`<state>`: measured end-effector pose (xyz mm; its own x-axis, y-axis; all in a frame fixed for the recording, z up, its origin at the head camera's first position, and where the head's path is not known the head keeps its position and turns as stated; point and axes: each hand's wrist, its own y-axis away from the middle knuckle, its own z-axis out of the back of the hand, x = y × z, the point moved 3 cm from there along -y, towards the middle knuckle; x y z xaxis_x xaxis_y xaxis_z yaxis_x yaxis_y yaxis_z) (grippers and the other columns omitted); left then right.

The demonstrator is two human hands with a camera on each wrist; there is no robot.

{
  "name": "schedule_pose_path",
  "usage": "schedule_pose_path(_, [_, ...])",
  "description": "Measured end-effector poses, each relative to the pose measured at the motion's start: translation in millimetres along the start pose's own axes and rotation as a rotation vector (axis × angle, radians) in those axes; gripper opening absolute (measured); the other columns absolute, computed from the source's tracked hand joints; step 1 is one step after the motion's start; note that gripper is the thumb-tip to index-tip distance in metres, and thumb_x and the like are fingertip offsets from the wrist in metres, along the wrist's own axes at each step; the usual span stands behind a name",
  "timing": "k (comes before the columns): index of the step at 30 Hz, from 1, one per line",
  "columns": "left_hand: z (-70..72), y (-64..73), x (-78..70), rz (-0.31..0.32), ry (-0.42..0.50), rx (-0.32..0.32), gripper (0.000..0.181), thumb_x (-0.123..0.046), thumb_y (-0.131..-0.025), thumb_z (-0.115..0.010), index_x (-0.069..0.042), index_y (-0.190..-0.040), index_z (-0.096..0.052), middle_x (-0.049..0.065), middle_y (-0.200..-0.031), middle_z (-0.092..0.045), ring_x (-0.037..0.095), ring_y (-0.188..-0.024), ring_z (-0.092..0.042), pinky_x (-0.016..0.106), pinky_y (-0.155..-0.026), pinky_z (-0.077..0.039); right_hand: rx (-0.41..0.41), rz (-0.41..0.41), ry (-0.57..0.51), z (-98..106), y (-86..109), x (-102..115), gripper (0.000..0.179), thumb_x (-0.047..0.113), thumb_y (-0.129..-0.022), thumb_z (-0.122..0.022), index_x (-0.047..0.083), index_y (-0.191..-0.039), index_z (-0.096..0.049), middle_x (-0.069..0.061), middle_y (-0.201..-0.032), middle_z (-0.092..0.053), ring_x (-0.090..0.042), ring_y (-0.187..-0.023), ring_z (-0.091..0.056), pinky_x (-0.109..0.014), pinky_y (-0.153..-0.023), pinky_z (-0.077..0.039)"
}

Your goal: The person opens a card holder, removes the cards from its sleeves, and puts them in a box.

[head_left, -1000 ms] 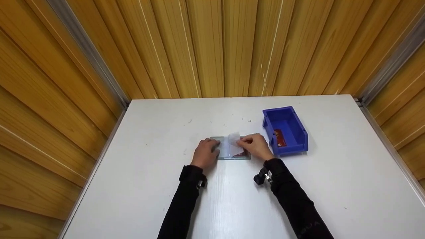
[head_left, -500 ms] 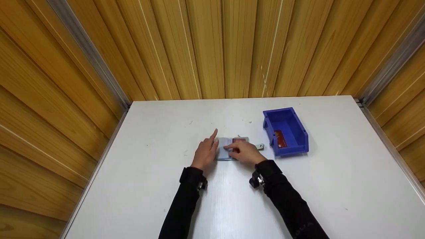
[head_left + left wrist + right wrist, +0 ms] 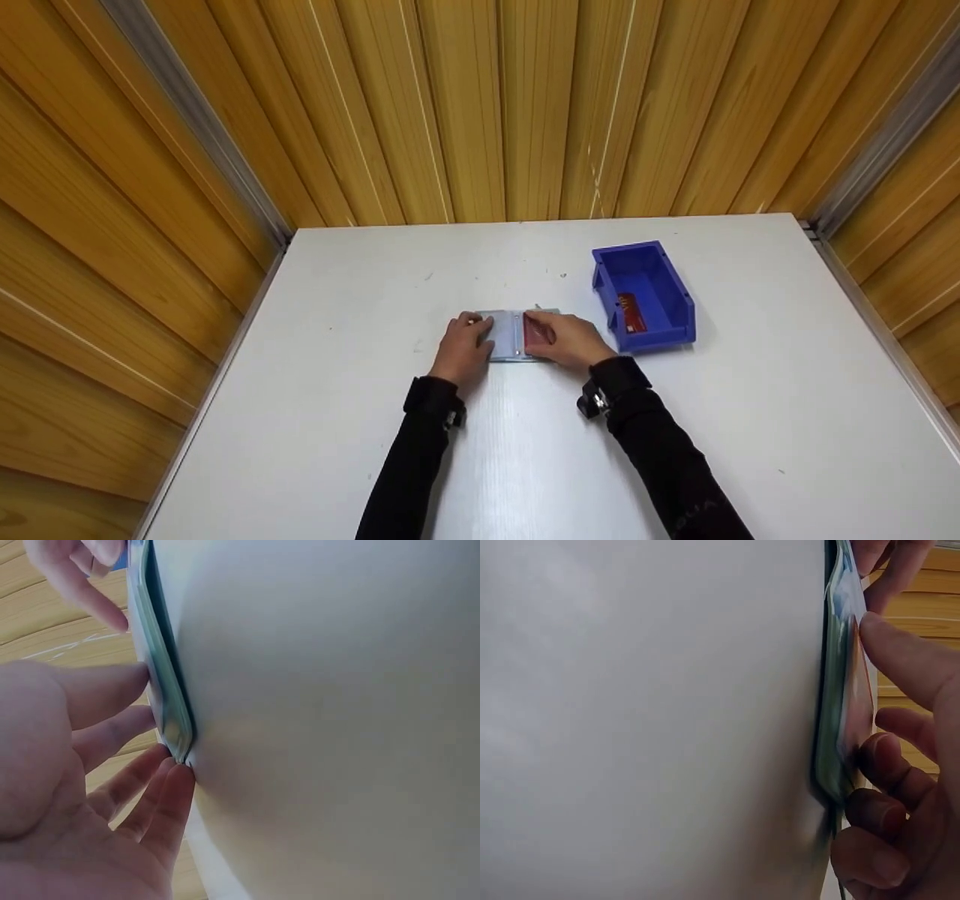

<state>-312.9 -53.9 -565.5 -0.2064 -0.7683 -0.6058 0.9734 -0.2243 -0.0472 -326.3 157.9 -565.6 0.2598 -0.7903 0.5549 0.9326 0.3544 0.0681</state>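
Observation:
A card holder (image 3: 501, 335) with clear plastic pages and a pale green cover lies spread on the white table. My left hand (image 3: 461, 349) holds its left end; in the left wrist view the thumb rests on the top page and the fingers curl at the end edge. Over the right half, my right hand (image 3: 571, 341) grips a red card (image 3: 536, 337), thumb at the near side and forefinger at the far side. The right wrist view shows the card (image 3: 857, 701) lying along the green cover (image 3: 829, 727), with the other fingers curled by the right end.
To the right of the hands stands a blue plastic bin (image 3: 654, 341) with another red card (image 3: 632, 313) inside. The table (image 3: 390, 300) ends at a wood-patterned wall (image 3: 465, 112) at the back.
My right hand let go of a lifted clear page, which now lies flat to the left, and moved to the red card. My left forefinger, raised half a second ago, is bent down again.

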Motion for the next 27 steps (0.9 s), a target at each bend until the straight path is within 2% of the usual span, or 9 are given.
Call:
schedule_pose_path(6, [0.9, 0.5, -0.8, -0.006, 0.005, -0.007, 0.045, -0.011, -0.1, -0.067, -0.004, -0.144, -0.06, 0.018, -0.143, -0.056, 0.035, -0.132, -0.052, 0.046, -0.113, -0.044, 0.011, -0.008, 0.026, 8.1, 4.3, -2.9, 0.078, 0.044, -0.089, -0.08, 0.015, -0.155, -0.05, -0.018, -0.149, -0.058, -0.038, -0.135, -0.056, -0.055, -0.111, -0.044])
schedule_pose_path(14, [1.2, 0.5, -1.8, 0.002, 0.005, 0.001, 0.046, -0.011, -0.1, -0.067, -0.003, -0.144, -0.06, 0.018, -0.143, -0.056, 0.034, -0.133, -0.051, 0.046, -0.114, -0.043, 0.034, -0.06, 0.033, 11.7, 7.1, -9.4, 0.083, 0.048, -0.088, -0.08, 0.015, -0.157, -0.047, -0.018, -0.153, -0.054, -0.04, -0.139, -0.052, -0.055, -0.115, -0.041])
schedule_pose_path(27, [-0.2, -1.2, 1.2, 0.026, 0.012, 0.019, 0.046, -0.013, -0.101, -0.066, -0.005, -0.146, -0.058, 0.016, -0.146, -0.055, 0.033, -0.136, -0.05, 0.045, -0.117, -0.042, 0.041, -0.094, -0.023, 14.6, 8.2, -22.3, 0.081, 0.042, -0.088, -0.082, 0.015, -0.156, -0.048, -0.019, -0.154, -0.053, -0.039, -0.142, -0.05, -0.055, -0.116, -0.04])
